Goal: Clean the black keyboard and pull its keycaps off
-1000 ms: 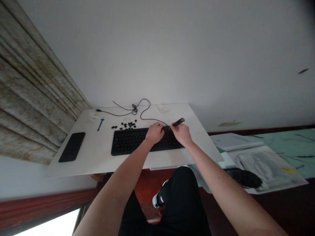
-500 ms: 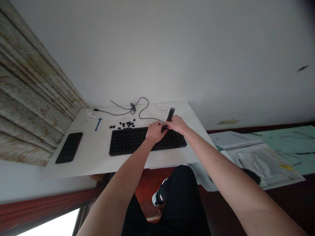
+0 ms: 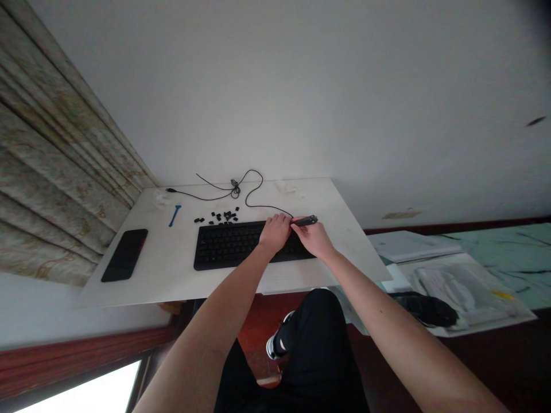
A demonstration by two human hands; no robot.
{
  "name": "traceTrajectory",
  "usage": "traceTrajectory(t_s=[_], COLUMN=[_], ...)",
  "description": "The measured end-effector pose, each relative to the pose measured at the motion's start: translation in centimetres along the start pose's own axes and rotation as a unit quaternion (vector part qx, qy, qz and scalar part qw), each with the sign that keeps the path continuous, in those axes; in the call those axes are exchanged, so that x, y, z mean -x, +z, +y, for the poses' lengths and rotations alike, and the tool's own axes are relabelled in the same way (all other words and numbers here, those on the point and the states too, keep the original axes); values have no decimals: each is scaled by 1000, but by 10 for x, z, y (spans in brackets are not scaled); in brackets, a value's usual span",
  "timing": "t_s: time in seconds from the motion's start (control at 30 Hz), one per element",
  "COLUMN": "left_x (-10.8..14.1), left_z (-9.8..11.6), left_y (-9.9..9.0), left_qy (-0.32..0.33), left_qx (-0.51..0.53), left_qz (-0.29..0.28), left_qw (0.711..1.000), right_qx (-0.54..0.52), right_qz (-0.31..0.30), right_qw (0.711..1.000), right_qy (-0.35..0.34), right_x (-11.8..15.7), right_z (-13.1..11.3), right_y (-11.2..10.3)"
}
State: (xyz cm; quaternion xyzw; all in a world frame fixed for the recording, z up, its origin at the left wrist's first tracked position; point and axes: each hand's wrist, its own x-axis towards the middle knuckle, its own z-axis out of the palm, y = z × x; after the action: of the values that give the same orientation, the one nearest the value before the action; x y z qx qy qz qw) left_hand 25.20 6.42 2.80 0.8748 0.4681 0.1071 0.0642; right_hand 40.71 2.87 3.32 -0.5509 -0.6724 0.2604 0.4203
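The left hand (image 3: pixel 275 233) rests curled on the upper right of a black plastic keyboard (image 3: pixel 228 246), gripping nothing visible. The right hand (image 3: pixel 316 240), just beside it, clenches a slim black tool (image 3: pixel 306 220) above the keys. Loose black keycaps (image 3: pixel 219 217) lie scattered beyond the keyboard on the white counter (image 3: pixel 163 264).

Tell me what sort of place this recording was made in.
Probably a home room or small home office: a black computer keyboard and a smartphone lie on a white tabletop, beside patterned curtains.
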Motion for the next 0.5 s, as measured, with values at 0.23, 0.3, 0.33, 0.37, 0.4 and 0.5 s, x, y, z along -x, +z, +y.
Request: traceTrajectory(t_s=[0.23,0.3,0.33,0.37,0.4,0.5], left_x=[0,0,0,0,0,-1], left_z=[-3,-4,-5,-5,-5,-5], left_y=[1,1,2,2,3,4], left_qy=[-12,-13,-14,-14,-14,-17], left_qx=[40,49,52,53,54,58], left_qz=[38,44,47,48,50,52], left_qw=[998,998,997,997,997,997], right_qx=[-55,-67,-65,-60,-58,-62], right_qz=[56,37,27,17,7,-17], right_qw=[985,979,977,976,975,967], right_qy=[153,189,200,208,217,247], right_x=[-23,-33,-38,-43,-47,-57], right_z=[4,2,1,-1,-3,-10], right_y=[-11,-14,-14,-14,-14,-14])
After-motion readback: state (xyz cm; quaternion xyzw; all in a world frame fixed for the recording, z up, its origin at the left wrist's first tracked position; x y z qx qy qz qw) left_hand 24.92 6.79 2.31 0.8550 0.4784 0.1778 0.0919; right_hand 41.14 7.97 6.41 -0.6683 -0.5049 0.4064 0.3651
